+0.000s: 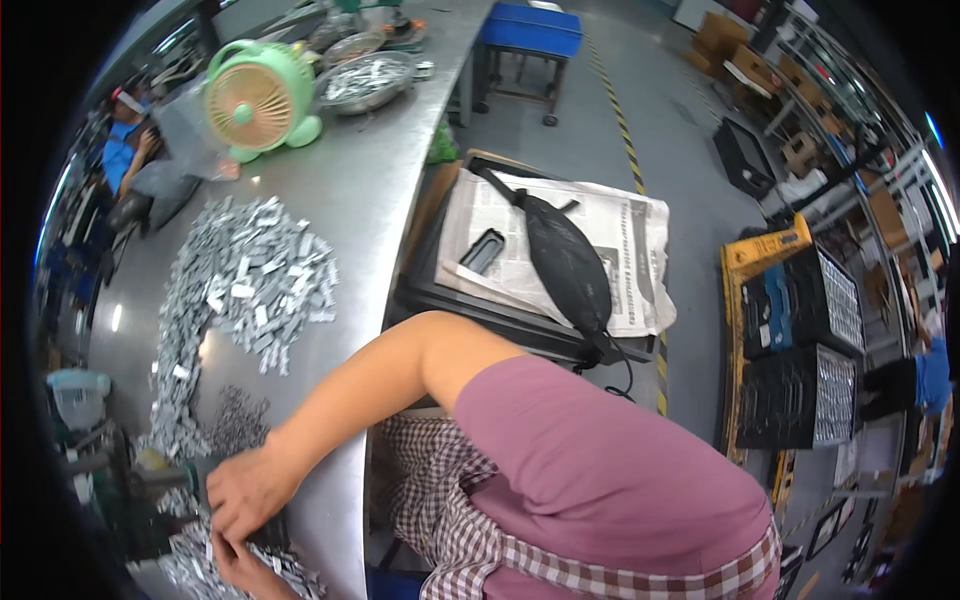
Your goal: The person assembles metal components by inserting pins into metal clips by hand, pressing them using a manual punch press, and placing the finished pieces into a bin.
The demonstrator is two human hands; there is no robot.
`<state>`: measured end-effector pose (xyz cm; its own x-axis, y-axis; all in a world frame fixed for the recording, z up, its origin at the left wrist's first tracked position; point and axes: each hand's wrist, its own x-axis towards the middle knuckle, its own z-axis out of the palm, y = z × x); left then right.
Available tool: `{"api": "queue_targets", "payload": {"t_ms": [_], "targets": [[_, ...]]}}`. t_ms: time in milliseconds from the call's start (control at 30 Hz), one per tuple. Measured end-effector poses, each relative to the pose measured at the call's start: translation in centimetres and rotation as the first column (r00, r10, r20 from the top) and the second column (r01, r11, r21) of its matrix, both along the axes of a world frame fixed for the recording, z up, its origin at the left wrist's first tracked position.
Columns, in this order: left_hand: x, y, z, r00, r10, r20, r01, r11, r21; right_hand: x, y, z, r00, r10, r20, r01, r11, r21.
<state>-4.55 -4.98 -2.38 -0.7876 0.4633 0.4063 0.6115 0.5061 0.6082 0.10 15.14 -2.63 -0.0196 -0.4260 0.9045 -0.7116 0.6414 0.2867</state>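
Note:
My right hand (pixel 248 488) reaches across from the right to the near end of a steel worktable (pixel 370 200). Its fingers point down and pinch a small grey metal piece (pixel 213 545). My left hand (pixel 240 570) shows only in part at the bottom edge, its fingertips meeting the right hand's on the same piece. Under both hands lies a heap of small metal pieces (pixel 190 565). A much larger curved pile of the same grey pieces (pixel 245 285) spreads over the table farther away. My mauve sleeve and checked apron fill the lower right.
A green desk fan (pixel 258 98) and a metal bowl of parts (pixel 366 80) stand at the table's far end. Beside the table, newspaper (pixel 620 240) and a black pouch (pixel 565 260) lie on a dark crate. Black crates (pixel 800 370) sit on a yellow pallet. A person in blue (pixel 125 150) sits opposite.

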Motion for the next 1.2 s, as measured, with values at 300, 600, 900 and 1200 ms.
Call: {"api": "queue_targets", "payload": {"t_ms": [300,600,900,1200], "targets": [[2.4,4.9,2.6,0.998,0.002,-0.059,0.003,0.997,0.081,5.1,5.1,6.0,0.765,-0.040,0.643,0.153,0.981,-0.120],[1.9,3.4,1.7,0.983,0.165,-0.081,-0.157,0.983,0.094,1.0,0.8,21.7,0.706,0.631,0.321,-0.356,0.708,-0.610],[1.3,4.1,2.1,0.984,0.164,-0.064,-0.156,0.981,0.116,2.4,2.7,19.2,0.673,0.655,0.343,-0.471,0.738,-0.484],[3.8,3.2,3.5,0.998,0.045,0.039,-0.052,0.977,0.206,-1.9,11.0,2.3,0.344,-0.164,0.925,0.366,0.930,0.029]]}}
